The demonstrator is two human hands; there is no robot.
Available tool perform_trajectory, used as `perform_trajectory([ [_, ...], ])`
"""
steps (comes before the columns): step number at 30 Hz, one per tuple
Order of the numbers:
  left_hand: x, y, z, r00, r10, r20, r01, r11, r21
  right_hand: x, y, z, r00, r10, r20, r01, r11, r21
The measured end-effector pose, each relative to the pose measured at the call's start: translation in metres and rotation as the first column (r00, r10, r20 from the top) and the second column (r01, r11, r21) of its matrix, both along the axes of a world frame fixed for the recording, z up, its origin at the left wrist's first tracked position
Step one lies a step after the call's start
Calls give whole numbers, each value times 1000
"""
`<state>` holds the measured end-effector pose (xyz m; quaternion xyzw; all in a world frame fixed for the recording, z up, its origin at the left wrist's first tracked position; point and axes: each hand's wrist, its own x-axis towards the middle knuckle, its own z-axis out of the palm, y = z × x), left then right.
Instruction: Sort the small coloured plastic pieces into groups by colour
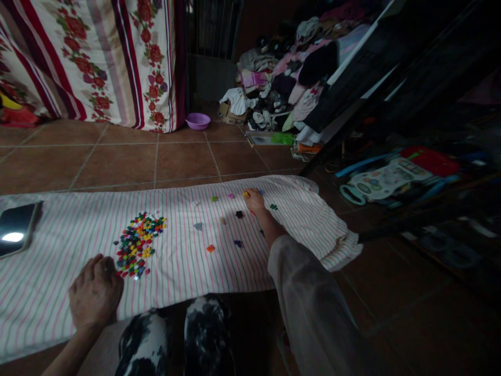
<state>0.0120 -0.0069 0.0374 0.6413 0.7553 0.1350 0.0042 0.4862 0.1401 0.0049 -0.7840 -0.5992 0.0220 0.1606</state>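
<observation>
- Stretching past the mixed pile (pixel 136 243) to its right, the right arm (pixel 313 287) wears a loose sleeve pushed up from the wrist.
- The right hand (pixel 255 199) is bent down, its fingers close together at a yellow clump (pixel 246 194), right of the pile; I can't tell if they grip it.
- The left hand (pixel 96 292) rests back side up on the striped cloth (pixel 176 271), just left of the pile's near end. Its fingers are bent; I can't tell if they hold anything.
- The pile is tiny bits, all jumbled: red, green, yellow, blue, white.
- Right of the pile, small one-color clumps sit apart: an orange clump (pixel 210 248), a gray clump (pixel 198 226), a black clump (pixel 239 214), a purple clump (pixel 238 243) and more.
- Left of the pile lies a phone (pixel 18 222).
</observation>
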Motion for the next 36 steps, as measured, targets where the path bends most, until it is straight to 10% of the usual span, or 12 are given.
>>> perform_trajectory([
  [24,-5,3,-10,999,0,-53,2,999,42,-1,-3,0,999,22,-26,-18,991,134],
  [36,-6,4,-14,997,31,-67,-27,998,58,-81,-5,26,985,158,-64,-125,926,356],
])
